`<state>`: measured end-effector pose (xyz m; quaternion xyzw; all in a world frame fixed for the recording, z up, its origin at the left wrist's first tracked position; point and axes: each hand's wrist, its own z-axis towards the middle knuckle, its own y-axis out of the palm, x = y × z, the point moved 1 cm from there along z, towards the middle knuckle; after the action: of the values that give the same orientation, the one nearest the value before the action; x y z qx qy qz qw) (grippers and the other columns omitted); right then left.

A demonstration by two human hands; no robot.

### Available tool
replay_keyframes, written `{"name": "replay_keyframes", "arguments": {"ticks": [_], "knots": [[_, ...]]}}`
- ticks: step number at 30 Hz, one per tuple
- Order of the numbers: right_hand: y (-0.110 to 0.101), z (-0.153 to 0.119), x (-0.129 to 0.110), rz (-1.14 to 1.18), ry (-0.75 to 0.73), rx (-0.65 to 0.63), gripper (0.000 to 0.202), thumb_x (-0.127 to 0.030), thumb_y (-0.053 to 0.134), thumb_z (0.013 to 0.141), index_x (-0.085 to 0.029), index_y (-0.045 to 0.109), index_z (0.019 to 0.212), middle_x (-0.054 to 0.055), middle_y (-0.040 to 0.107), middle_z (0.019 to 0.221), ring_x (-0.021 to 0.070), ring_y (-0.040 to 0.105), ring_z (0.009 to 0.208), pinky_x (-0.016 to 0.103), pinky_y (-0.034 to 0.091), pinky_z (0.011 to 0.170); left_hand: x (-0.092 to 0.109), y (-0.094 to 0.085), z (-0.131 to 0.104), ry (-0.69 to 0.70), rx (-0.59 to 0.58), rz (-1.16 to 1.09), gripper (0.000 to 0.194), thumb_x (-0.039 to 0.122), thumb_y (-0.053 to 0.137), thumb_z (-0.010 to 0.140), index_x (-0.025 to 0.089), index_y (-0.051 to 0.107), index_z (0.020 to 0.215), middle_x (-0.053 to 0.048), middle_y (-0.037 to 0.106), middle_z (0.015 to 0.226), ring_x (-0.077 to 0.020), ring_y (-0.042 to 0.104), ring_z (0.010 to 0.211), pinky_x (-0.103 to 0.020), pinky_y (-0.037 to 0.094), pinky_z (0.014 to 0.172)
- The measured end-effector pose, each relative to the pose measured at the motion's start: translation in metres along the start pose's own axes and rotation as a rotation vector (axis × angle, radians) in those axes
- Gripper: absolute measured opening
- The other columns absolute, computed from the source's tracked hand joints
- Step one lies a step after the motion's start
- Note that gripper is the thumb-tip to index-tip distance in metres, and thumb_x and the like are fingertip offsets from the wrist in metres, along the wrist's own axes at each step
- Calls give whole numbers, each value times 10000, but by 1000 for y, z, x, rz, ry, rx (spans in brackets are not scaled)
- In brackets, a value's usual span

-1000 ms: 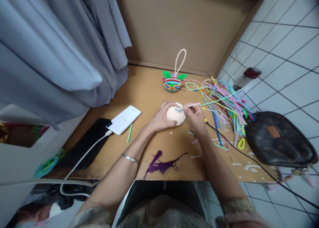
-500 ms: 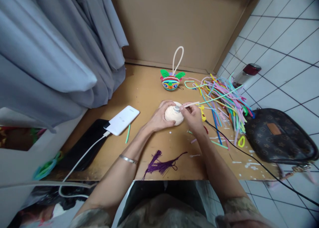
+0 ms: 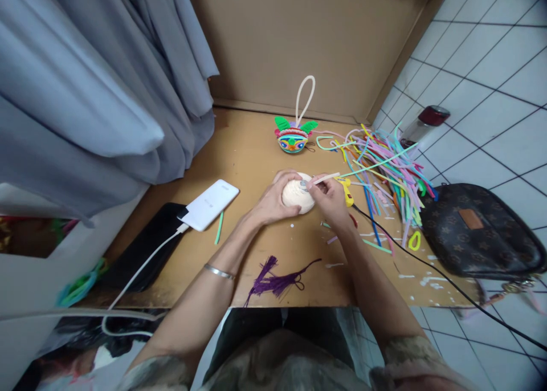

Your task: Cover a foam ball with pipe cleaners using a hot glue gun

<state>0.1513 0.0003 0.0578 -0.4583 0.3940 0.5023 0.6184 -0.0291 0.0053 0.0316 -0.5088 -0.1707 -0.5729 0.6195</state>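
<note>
My left hand (image 3: 273,200) cups a round cream ball (image 3: 294,196) wound from pipe cleaner, resting on the brown cardboard surface (image 3: 252,151). My right hand (image 3: 331,200) pinches a cream pipe cleaner (image 3: 325,178) at the ball's top, its free end pointing right. A finished colourful ornament (image 3: 293,137) with green ears and a cream loop stands behind the ball.
A heap of coloured pipe cleaners (image 3: 384,171) lies at the right, beside a yellow glue gun (image 3: 346,190) with a black cord. A brown handbag (image 3: 476,231) sits far right. A white power bank (image 3: 211,204) and black phone (image 3: 147,245) lie left, a purple tassel (image 3: 273,281) near me.
My right hand has slid slightly left along the ball's top with the cream pipe cleaner. The left hand keeps holding the ball.
</note>
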Motion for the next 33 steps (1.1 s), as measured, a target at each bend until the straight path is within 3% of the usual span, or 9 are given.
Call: {"name": "replay_keyframes", "arguments": {"ticks": [16,21,26,33], "knots": [[-1,-2,0,-83,-46,-38,302,-511,728,742,-239,604,790,-37,600,657,135,507,612,297,453,631,-3,1,1,0,-7,-34,718,217,736,621,268,552,1313,-110,542,1453,-359,486,1471,-588,355,1284],[0,-4,1,-102,-49,-28,289,-507,706,747,-243,598,792,-32,592,662,145,511,625,305,442,645,-2,1,0,-41,-12,-103,616,291,656,701,255,560,1309,-109,536,1480,-343,495,1460,-553,382,1269],[1,-5,0,-110,-60,-40,261,-482,706,771,-243,605,798,-22,610,696,156,539,660,305,458,662,-6,7,0,-82,82,-136,490,356,617,766,253,603,1245,-100,570,1443,-323,533,1417,-523,398,1253],[2,-7,3,-169,-107,-52,201,-437,704,811,-243,655,817,18,665,793,187,595,749,317,485,679,-12,14,0,-129,175,-192,424,345,638,744,239,653,1155,-98,600,1431,-309,550,1414,-493,424,1235]]}}
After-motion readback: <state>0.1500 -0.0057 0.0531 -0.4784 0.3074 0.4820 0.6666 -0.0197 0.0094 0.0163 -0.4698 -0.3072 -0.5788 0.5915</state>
